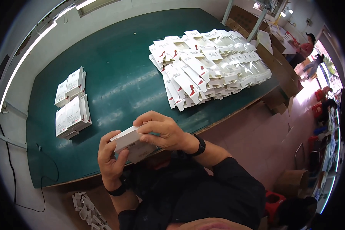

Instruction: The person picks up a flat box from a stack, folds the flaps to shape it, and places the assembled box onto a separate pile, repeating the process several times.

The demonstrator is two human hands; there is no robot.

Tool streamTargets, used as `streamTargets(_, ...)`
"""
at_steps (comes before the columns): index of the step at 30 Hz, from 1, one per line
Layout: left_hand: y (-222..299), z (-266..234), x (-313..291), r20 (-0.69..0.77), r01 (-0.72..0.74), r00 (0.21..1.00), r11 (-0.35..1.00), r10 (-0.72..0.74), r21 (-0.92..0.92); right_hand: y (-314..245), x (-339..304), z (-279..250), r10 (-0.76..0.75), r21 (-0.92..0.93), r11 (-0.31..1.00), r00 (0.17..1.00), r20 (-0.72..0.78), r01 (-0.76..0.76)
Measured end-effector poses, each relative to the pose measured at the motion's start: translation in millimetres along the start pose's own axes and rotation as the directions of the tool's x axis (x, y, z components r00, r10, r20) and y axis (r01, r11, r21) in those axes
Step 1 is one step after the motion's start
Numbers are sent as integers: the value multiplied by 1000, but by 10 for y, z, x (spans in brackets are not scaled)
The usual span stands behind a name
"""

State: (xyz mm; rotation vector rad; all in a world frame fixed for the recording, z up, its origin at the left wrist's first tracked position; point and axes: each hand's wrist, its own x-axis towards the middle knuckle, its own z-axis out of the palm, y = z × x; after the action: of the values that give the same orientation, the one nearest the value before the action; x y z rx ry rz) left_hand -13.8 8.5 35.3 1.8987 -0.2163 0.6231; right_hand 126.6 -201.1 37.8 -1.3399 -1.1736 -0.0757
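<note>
At the left of the frame, two small stacks of finished white cardboard cartons [72, 102] sit on the dark green table [119, 69], well apart from the hands. Below them, at the lower left, loose white card scraps [87, 210] lie on the floor.

At the centre, close to the table's near edge, both hands work one small white cardboard box [131, 145]. The left hand [109, 159] cups it from below, fingers curled round its lower corner, thumb up along the end face. The right hand [161, 130] lies over the top, fingers closed on the upper edge. To my eye a flap is being pressed home; it would go best with the left hand holding the box square while the right pushes evenly along the fold.

Upper right, a big heap of flat white carton blanks with clear windows [209, 65] fans across the table.
</note>
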Motion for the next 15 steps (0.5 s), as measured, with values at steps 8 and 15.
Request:
streamTargets(8,-38,82,-33,-49,-5,999,1000,4,-22,-4,-24,2,-3,13,1000,1000,-20,4)
streamTargets(15,-14,152,-33,-93,42,994,996,-49,-76,30,-58,10,-15,-6,1000,999,-38,14)
